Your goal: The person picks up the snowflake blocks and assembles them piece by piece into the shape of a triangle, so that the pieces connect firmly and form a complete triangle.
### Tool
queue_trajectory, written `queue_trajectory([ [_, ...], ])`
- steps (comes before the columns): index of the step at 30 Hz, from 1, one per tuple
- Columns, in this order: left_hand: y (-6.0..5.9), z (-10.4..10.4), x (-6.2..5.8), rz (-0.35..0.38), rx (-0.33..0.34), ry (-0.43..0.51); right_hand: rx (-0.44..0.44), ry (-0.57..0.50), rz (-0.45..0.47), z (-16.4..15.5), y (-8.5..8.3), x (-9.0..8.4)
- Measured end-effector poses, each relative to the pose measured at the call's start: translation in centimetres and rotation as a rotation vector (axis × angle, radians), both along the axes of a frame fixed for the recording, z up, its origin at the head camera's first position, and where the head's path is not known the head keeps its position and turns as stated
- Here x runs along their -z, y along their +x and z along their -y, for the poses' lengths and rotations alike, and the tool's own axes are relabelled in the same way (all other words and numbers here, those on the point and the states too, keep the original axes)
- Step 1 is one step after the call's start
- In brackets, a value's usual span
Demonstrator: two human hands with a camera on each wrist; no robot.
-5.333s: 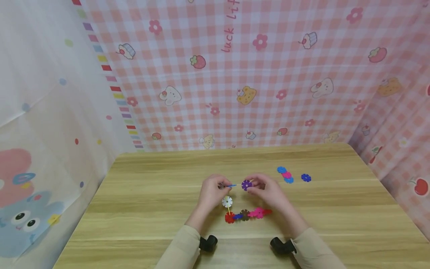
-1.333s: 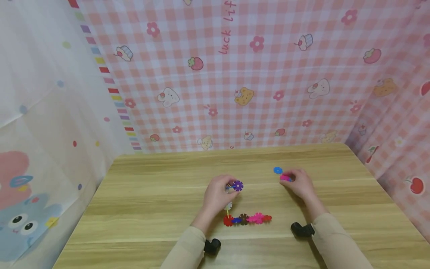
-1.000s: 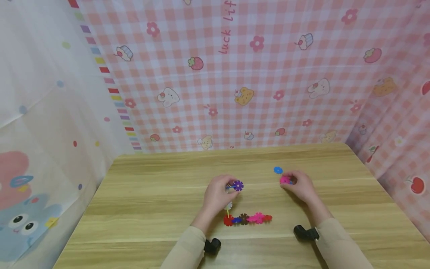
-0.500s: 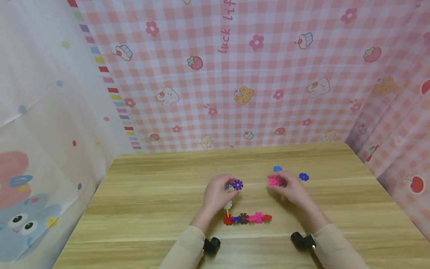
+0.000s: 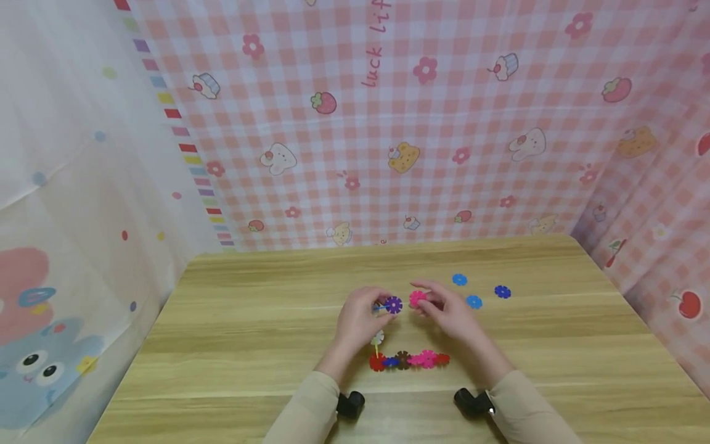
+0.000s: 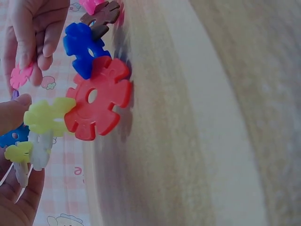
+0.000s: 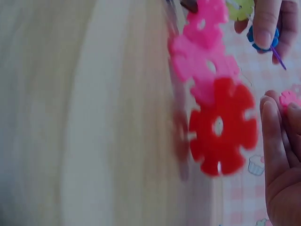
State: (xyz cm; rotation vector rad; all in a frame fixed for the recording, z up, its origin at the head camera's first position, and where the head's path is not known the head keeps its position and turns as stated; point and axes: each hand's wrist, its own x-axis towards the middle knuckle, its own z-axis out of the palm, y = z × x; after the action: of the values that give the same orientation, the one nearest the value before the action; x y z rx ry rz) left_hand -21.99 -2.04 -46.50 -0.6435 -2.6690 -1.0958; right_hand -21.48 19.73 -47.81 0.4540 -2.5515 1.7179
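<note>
In the head view my left hand (image 5: 359,317) pinches one end of a chain of slotted plastic snowflake discs, at a blue disc (image 7: 263,40). A purple disc (image 5: 394,300) sticks out from that blue one, just past my fingertips. The chain runs down through yellow and white discs (image 6: 41,150) to a red disc (image 6: 110,89), then right along the table to another red disc (image 7: 230,141). My right hand (image 5: 455,314) pinches a loose pink disc (image 5: 416,300) between thumb and fingers, a small gap to the right of the purple disc.
Two light blue discs (image 5: 459,279) and a dark blue disc (image 5: 502,291) lie loose on the wooden table (image 5: 266,345), right of and beyond my right hand. A checked pink cloth (image 5: 355,135) hangs behind the table's far edge.
My right hand has picked the pink disc from the loose ones and carried it left toward the purple disc. Earlier it held the purple disc, now on the chain. My left hand barely moved lately.
</note>
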Motion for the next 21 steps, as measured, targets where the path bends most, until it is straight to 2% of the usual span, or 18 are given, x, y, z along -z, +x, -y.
queue_trajectory([
  [7, -0.1, 0.1, 0.1, -0.005, -0.001, 0.001, 0.092, -0.052, 0.059, 1.3, 0.1, 0.2],
  [12, -0.1, 0.1, 0.1, -0.03, 0.005, 0.018, 0.101, -0.057, 0.028, 1.8, 0.2, 0.3],
  [21, -0.2, 0.0, 0.3, -0.044, 0.018, 0.091, 0.112, 0.0, -0.025, 2.1, 0.2, 0.2],
])
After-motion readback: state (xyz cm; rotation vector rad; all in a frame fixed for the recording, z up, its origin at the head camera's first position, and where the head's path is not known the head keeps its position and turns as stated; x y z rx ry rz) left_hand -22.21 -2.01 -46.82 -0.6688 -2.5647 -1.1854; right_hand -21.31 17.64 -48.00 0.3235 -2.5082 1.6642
